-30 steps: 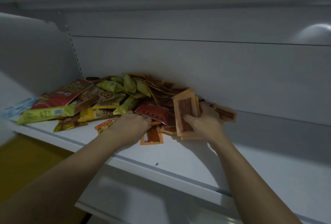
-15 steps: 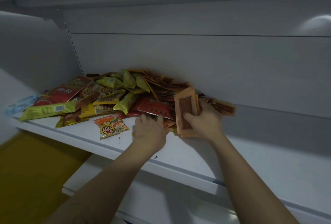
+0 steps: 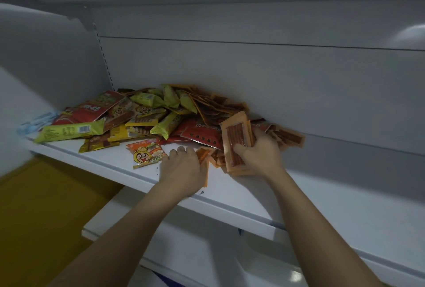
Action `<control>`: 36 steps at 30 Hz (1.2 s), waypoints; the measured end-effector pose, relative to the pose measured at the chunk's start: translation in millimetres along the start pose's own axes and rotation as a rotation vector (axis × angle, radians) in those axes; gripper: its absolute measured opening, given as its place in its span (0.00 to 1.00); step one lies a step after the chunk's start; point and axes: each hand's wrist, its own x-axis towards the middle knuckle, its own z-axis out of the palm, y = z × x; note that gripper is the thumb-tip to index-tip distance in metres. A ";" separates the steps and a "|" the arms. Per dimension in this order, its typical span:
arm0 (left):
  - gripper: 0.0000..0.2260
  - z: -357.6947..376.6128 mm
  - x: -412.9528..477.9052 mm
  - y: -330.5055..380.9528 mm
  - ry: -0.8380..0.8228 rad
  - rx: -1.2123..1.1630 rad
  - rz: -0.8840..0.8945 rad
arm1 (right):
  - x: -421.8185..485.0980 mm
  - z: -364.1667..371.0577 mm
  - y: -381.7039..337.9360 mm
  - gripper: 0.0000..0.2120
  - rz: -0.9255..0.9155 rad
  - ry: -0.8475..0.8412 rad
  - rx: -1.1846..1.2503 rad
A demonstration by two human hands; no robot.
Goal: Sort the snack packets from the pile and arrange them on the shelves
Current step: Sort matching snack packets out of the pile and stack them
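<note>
Right hand [image 3: 259,151] is gripping a stack of orange stick packets [image 3: 236,144], thumb across the front, fingers wrapping round the back, and it is holding them upright on edge at the right-hand fringe of the pile [image 3: 161,112]. Left hand [image 3: 184,167] is lying palm down over a single orange packet [image 3: 203,155] of the same kind, flat on the shelf [image 3: 241,197] just beside the stack. The fingers are bending over it, but I cannot tell whether they are actually pinching it or only pressing on it.

So this looks like the sorting step: one kind is being gathered out of the heap, nothing is being arranged yet. More orange packets are showing at the back of the pile, against the rear panel, and behind the right hand.

Moving outward, a red packet [image 3: 202,134] is sitting just above the two hands, a cartoon-face packet [image 3: 146,153] is lying just left of the left hand, and a long yellow-green packet [image 3: 69,130] is resting at the far left edge. A lower shelf [image 3: 207,236] is showing underneath.

Next move, as I read it: lifting that loose packet cleanly off the flat surface and squaring it against the stack without letting the held ones fan out.
</note>
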 end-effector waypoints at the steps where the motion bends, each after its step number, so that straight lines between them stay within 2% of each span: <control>1: 0.23 1.7 0.4 0.2 0.010 -0.032 -0.037 | -0.5 0.3 0.6 0.10 0.003 0.000 0.001; 3: 0.28 0.4 1.0 4.7 -0.018 -0.061 -0.107 | -2.0 1.5 1.0 0.10 0.013 -0.002 0.006; 7: 0.42 -12.5 4.9 16.2 -0.209 0.002 -0.161 | -5.9 3.0 3.1 0.10 0.019 0.003 0.038; 11: 0.39 -19.7 11.7 3.1 -0.290 -0.025 -0.216 | -9.0 -0.5 6.6 0.10 0.024 0.015 0.038; 13: 0.38 -21.5 12.4 -2.2 -0.310 0.052 -0.177 | -8.8 -0.4 7.6 0.10 0.026 0.023 0.043; 16: 0.31 -23.2 13.7 1.7 -0.318 0.074 -0.092 | -8.8 2.2 9.2 0.11 0.035 0.031 0.061; 22: 0.22 -28.7 15.7 3.3 -0.349 -0.214 -0.154 | -9.1 -0.4 12.8 0.11 0.053 0.067 0.098; 29: 0.32 -28.6 8.2 -7.5 -0.213 -0.351 -0.202 | -8.2 -5.5 13.8 0.10 0.076 0.057 0.073; 33: 0.28 -32.8 -3.2 -17.6 -0.183 -0.480 -0.122 | -7.8 -10.4 13.6 0.11 0.087 0.083 0.090; 36: 0.21 -37.4 -10.3 -21.2 -0.136 -0.612 -0.080 | -6.7 -15.3 16.0 0.10 0.111 0.123 0.113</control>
